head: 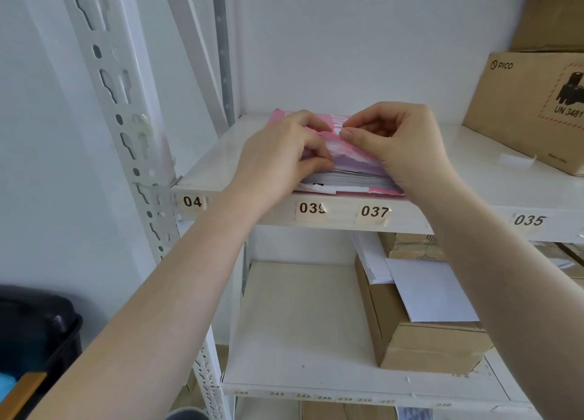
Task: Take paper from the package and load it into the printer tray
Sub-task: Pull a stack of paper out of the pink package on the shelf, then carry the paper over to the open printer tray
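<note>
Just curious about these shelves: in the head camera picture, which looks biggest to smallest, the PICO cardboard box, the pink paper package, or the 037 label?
1. PICO cardboard box, though cut off by the frame edge.
2. Pink paper package, partly hidden under both hands.
3. 037 label, clearly smallest.

My hands cover most of the pink package (pixel 343 154), so I cannot read its print. The cardboard box (pixel 531 109) at upper right runs off the frame; the labels (pixel 316 397) along the lower shelf are too small to read.
</note>
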Available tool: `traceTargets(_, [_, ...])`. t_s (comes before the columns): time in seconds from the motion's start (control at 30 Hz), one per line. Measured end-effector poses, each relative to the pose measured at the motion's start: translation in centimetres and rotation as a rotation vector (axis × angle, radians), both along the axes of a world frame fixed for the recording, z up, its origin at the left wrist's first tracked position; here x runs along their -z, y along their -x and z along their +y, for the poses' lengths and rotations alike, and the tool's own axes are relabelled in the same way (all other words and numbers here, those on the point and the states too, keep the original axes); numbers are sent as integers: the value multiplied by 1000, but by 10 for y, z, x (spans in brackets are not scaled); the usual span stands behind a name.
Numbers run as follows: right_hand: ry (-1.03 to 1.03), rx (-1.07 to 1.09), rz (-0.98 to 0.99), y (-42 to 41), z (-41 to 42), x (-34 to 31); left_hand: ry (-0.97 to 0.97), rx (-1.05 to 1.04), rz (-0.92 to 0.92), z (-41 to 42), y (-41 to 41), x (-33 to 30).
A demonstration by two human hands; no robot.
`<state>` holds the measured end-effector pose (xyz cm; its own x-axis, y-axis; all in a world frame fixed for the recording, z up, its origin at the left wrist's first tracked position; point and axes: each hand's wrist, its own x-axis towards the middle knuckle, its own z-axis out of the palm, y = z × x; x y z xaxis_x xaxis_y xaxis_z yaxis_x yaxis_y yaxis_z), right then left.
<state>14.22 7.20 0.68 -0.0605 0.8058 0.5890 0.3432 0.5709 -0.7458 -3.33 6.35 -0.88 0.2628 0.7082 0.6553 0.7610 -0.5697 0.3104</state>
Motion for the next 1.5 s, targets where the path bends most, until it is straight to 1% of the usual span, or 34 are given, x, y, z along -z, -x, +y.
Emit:
traceTargets(0.2, [11,8,4,1,-1,0,30,-4,6,-2,-2,-2])
traceTargets(0.3, [11,13,4,1,-2,0,22,-43,15,-5,-5,-4])
traceTargets(0.37, [3,20,2,1,-5,-1,-21,-76,20,-7,-8,-4])
traceTargets(0.47, [-27,59,0,-1,-14,-2,-150,-103,44,-11,-10,-1])
traceTargets(0.57, [-79,155,1,-10,-29,-1,-254,-142,68,-19,-9,3])
traceTargets(0.67, [-116,258,80,-27,-47,7,-320,-157,32,-35,-9,9])
traceTargets(0.73, [-103,301,161,-39,-61,20,-319,-136,-6,-48,-8,15])
traceTargets(0.8, [-15,300,268,-48,-74,38,-294,-112,-51,-61,-8,24])
traceTargets(0.87, [143,254,377,-53,-86,56,-247,-98,-89,-73,-7,36])
traceTargets(0.97, [420,58,531,-53,-99,70,-134,-92,-120,-92,-6,56])
traceTargets(1.03, [580,-89,543,-55,-102,72,-49,-88,-126,-104,-8,67])
traceTargets(1.1, [665,-163,483,-58,-101,72,37,-81,-132,-115,-9,77])
traceTargets(1.2, [687,-195,368,-59,-96,78,164,-55,-160,-133,-12,92])
traceTargets(1.3, [650,-204,347,-53,-96,91,281,-50,-178,-154,-15,104])
traceTargets(1.37, [607,-179,314,-50,-101,102,398,-31,-198,-167,-14,107])
traceTargets(1.43, [594,-144,307,-48,-110,114,459,-9,-303,-178,-8,107])
traceTargets(1.47, [602,-133,326,-48,-114,121,429,-41,-408,-181,-4,108])
traceTargets(1.5, [612,-123,340,-47,-119,126,370,-120,-517,-181,1,109])
